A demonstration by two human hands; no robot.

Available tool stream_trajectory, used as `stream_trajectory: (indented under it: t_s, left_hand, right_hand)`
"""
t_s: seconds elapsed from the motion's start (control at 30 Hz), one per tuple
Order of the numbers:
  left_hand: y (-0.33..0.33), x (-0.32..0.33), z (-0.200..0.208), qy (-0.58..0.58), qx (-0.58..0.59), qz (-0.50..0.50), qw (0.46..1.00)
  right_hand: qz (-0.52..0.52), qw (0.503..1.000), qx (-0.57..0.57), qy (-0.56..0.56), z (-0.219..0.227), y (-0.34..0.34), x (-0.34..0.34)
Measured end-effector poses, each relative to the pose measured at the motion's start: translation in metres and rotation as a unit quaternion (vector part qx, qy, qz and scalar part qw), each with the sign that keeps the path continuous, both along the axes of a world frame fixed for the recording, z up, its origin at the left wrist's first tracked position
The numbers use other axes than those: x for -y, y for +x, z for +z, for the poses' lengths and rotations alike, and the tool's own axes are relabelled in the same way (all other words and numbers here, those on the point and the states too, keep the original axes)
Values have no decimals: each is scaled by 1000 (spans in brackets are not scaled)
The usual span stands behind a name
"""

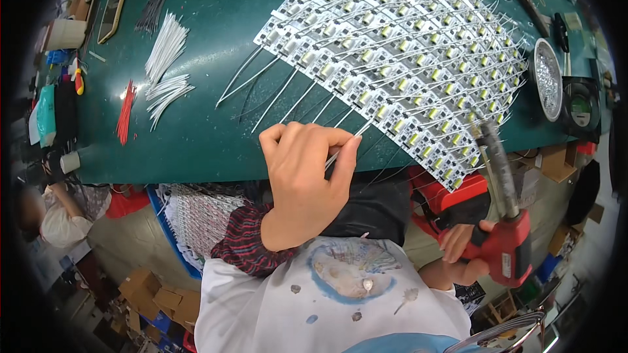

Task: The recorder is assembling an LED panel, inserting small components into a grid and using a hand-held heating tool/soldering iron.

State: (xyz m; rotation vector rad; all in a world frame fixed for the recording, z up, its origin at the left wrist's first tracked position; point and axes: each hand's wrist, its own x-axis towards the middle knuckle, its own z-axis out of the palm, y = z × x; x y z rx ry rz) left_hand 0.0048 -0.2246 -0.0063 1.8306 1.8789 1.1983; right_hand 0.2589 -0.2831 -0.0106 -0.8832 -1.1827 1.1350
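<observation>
A large panel of small white circuit boards (392, 68) lies on the green table, with rows of thin wires across it and loose wire ends hanging past its near-left edge. My left hand (301, 163) is closed at that edge, thumb and forefinger pinching thin white wires (333, 155). On the right, my right hand (461, 252) grips a soldering gun (507, 248) by its red and black body. Its long metal barrel points up over the panel's right part and is smeared by motion, so whether the tip touches a board cannot be made out.
Bundles of white wires (165, 49), red wires (125, 112) and dark wires (157, 4) lie left on the green table (216, 33). A round metal dish (547, 80) and a black gauge (581, 108) stand right. Below, a blue bin (157, 212) holds more panels. Another person sits far left.
</observation>
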Motion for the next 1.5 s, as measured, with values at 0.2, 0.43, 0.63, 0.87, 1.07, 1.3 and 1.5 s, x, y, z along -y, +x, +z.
stream_trajectory:
  t_s: [0.2, 0.43, 0.63, 0.87, 1.07, 1.3, 1.5]
  left_hand:
    - [7, -3, -8, 26, -42, -10, 999]
    - [7, -6, -7, 16, -51, -12, 999]
    - [3, -4, -6, 13, -39, -28, 999]
    - [-1, -4, -5, 3, -25, -40, 999]
    - [-1, -3, -6, 8, -34, -33, 999]
    - [-2, -3, -4, 7, -35, -29, 999]
    - [1, -4, -5, 3, -40, -32, 999]
  right_hand:
    - [107, 994, 2, -34, -14, 3, 12]
    - [218, 975, -10, -51, -29, 10, 11]
    - [312, 948, -19, -57, -33, 22, 4]
    - [249, 966, -6, -74, -34, 14, 15]
    - [157, 955, -33, -248, -44, 42, 51]
    - [237, 960, -33, -144, -54, 46, 42]
    - [140, 986, 5, -87, -31, 3, 27]
